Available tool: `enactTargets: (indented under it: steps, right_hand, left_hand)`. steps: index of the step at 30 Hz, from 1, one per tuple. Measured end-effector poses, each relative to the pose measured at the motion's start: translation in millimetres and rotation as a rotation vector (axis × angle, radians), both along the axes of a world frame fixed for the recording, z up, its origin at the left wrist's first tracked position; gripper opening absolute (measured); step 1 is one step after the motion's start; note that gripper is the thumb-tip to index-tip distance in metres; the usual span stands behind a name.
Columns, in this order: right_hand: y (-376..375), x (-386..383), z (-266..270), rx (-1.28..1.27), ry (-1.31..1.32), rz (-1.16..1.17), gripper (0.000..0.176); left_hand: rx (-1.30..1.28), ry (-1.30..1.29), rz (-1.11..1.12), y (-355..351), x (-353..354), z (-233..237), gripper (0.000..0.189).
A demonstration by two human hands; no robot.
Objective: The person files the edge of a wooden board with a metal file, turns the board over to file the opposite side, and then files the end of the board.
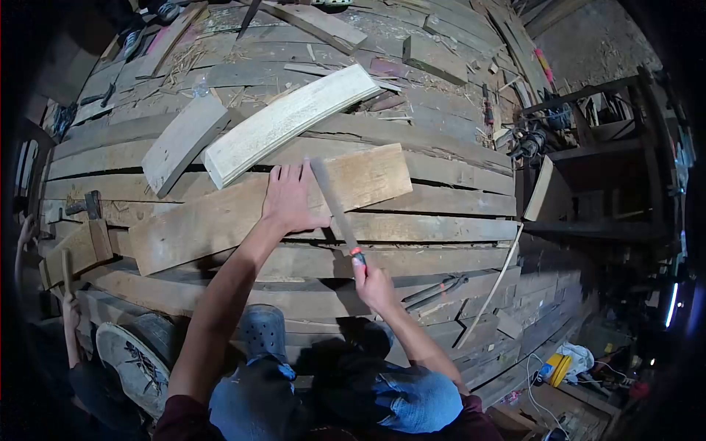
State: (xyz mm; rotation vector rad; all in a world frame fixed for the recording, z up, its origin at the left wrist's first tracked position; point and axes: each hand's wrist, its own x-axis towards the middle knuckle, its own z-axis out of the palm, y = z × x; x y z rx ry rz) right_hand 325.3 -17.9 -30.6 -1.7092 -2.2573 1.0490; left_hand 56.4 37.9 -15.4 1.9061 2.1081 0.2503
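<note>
A long wooden board (206,224) lies at a slant across the slatted surface in front of me. My left hand (288,200) presses flat on its upper face, fingers spread, with the thumb pointing toward the blade. Just right of that hand, a handsaw (331,192) crosses the board, its blade running away from me over the wood. Around the saw's red and black handle, my right hand (376,289) is closed, near the board's close edge. Beyond the board rest a pale thick timber piece (290,121) and a shorter grey block (184,143).
Pincers (434,292) lie right of my right hand, near a thin wooden strip (491,287). At left, another person's hand (71,312) grips a wooden handle near a hammer (93,206). A bucket of nails (132,360) stands close by. Gaps run between the slats.
</note>
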Motion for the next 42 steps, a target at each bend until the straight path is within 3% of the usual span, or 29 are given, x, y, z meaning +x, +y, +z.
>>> enactTargets:
  steps: [3,10,17,18,23,30,35,42]
  right_hand:
    - [18,11,3,0.026,-0.092,0.048,0.038]
    - [67,48,-9,0.24,-0.106,-0.243,0.041]
    - [31,20,-6,0.206,-0.055,-0.183,0.037]
    - [28,18,-11,0.341,0.009,-0.129,0.035]
    - [23,29,-10,0.09,0.036,-0.225,0.029]
    - [17,57,-23,-0.05,0.311,-0.396,0.035]
    - [11,60,-23,-0.051,0.372,-0.439,0.036]
    - [4,71,-17,-0.079,0.417,-0.465,0.03]
  left_hand:
    - [0.097,0.0,0.071,-6,-4,-6,0.145]
    - [0.198,0.017,0.062,-57,-51,-2,0.146]
    - [0.147,0.025,0.039,-64,-55,5,0.134]
    - [0.15,0.017,0.035,-64,-56,6,0.134]
    - [0.221,-0.118,0.022,-71,-69,2,0.134]
    - [0.07,0.091,0.049,-124,-125,6,0.146]
    - [0.022,0.058,0.076,-122,-134,-9,0.139]
    - [0.01,0.043,0.151,-81,-63,0,0.127]
